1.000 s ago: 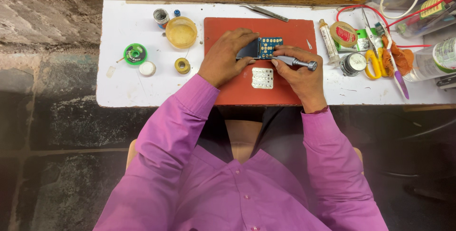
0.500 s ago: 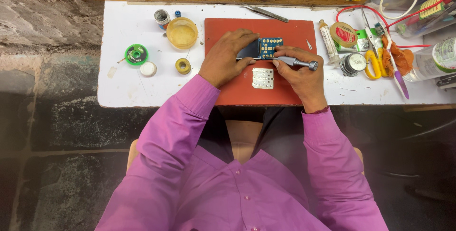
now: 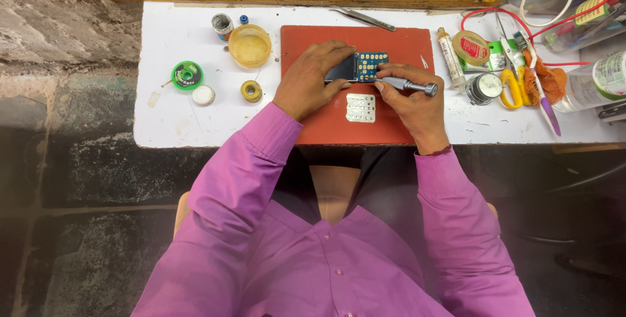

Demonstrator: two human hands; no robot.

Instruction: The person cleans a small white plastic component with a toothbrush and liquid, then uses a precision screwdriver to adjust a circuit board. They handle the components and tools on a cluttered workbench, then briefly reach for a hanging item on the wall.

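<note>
My left hand [image 3: 310, 77] presses down on a small opened phone [image 3: 362, 67] lying on the red work mat [image 3: 391, 40]; its blue circuit board with pale keypad contacts shows at the right end. My right hand [image 3: 413, 102] grips a metal screwdriver [image 3: 408, 85], its tip at the board's lower right edge. A white keypad sheet [image 3: 360, 107] lies on the mat just below the phone, between my two hands.
On the white table [image 3: 169, 121], left of the mat, sit a yellow dish [image 3: 250, 45], a green reel [image 3: 187, 74], a white cap [image 3: 203, 95] and a yellow tape roll [image 3: 251, 90]. Tweezers [image 3: 363, 18] lie behind. Yellow scissors [image 3: 511, 87], a tube [image 3: 448, 56] and a tin [image 3: 483, 87] crowd the right.
</note>
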